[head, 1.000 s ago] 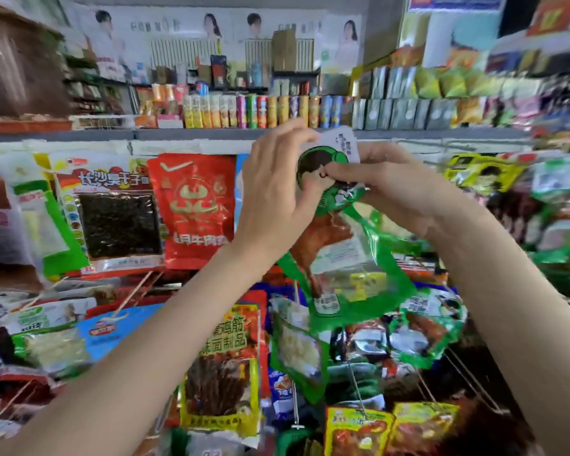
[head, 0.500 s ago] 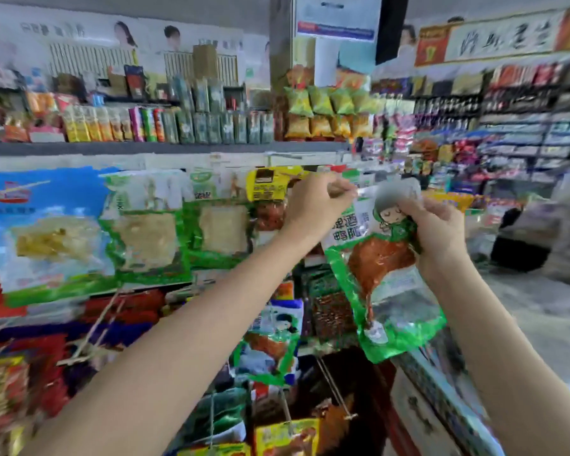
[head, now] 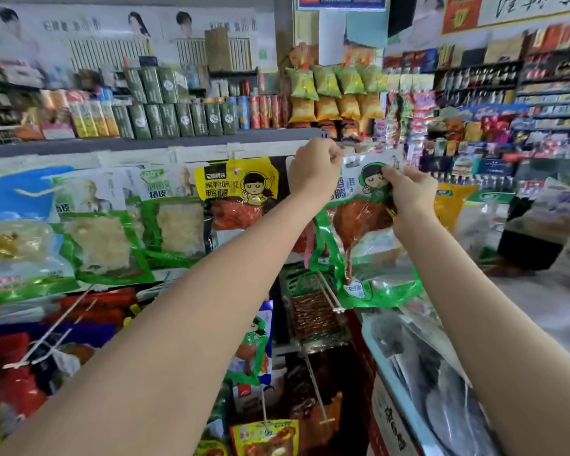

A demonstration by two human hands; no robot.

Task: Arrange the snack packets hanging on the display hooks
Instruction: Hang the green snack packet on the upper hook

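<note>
- A small shop: a grey shelf (head: pixel 152 144) carries dark green boxes (head: pixel 178 116) and cans, with yellow and green chip bags (head: pixel 336 93) hanging beyond it.
- Under the shelf, packets hang in a row on the display hooks; a yellow duck-leg packet (head: pixel 237 189) sits just left of the hands.
- The left hand (head: pixel 313 169) pinches the top left corner of a green duck-leg packet (head: pixel 362 232), raised close under the shelf edge.
- The right hand (head: pixel 408 192) grips the same packet's upper right side, thumb over the printed cartoon face.
- Bare white hooks (head: pixel 329 294) stick out below the packet.
- A glass-topped tabletop (head: pixel 540 311) lies at right.
</note>
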